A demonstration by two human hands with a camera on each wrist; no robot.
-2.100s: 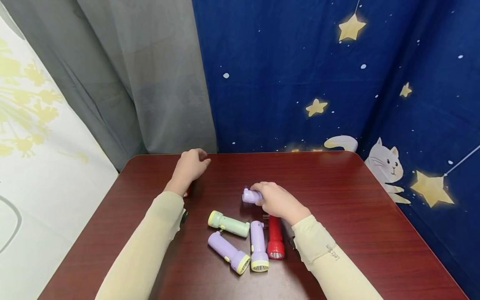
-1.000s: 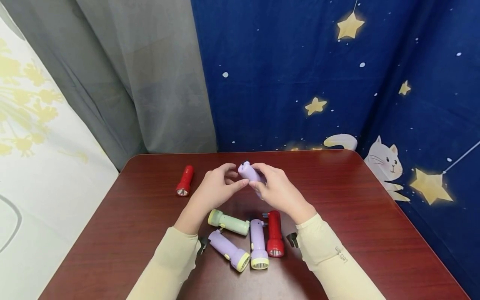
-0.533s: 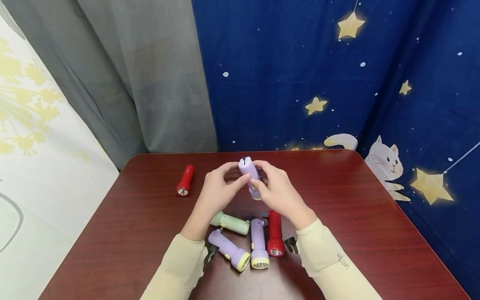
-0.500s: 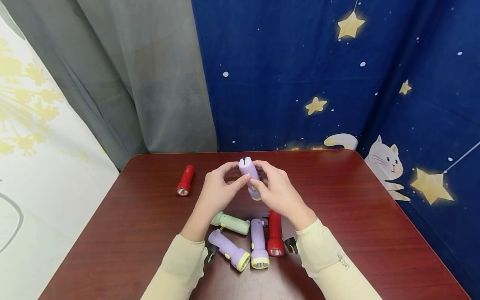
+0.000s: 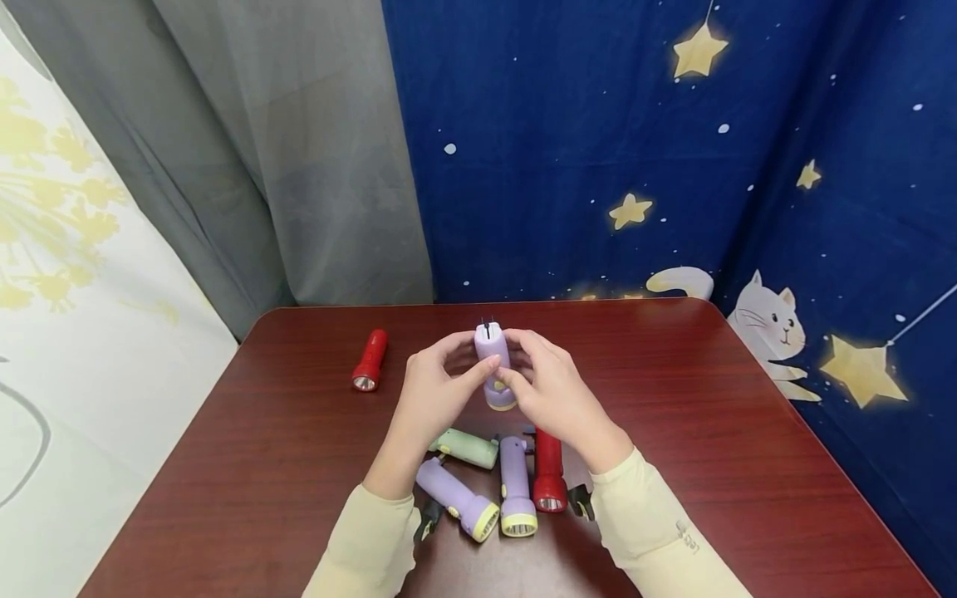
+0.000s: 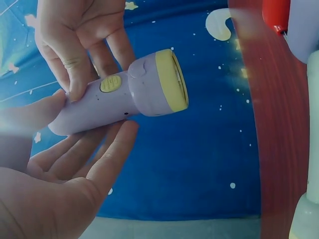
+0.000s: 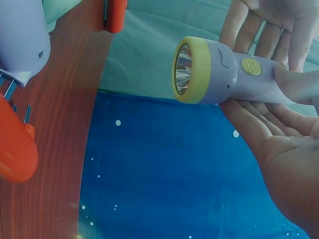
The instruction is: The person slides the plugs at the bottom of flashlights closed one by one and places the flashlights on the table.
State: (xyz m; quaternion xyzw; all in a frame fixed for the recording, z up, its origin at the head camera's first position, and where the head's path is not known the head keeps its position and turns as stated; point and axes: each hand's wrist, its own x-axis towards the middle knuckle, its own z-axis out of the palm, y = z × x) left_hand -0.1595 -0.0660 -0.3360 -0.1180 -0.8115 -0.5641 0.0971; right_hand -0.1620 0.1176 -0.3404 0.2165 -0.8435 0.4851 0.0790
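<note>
Both hands hold one purple flashlight (image 5: 489, 339) above the middle of the table. It has a yellow lens ring and a yellow switch, and thin prongs stick out of its tail end. In the head view the tail points up and away, with the lens end lower and nearer. My left hand (image 5: 437, 384) grips it from the left, thumb on top and fingers beneath, as the left wrist view shows. From the other side my right hand (image 5: 559, 397) pinches its body between thumb and fingers. The lens end (image 7: 192, 69) extends free of both hands.
On the brown table (image 5: 718, 407) lie a green flashlight (image 5: 469, 448), partly behind the left hand, a slanted purple one (image 5: 456, 497), another purple one (image 5: 515, 482) and a red one (image 5: 549, 473). A second red flashlight (image 5: 370, 361) lies apart at the left. Curtains (image 5: 553, 166) hang behind.
My left hand has come right from beside the left red flashlight and taken hold of the purple one. My right hand has raised that flashlight, which has turned tail up, then dropped slightly.
</note>
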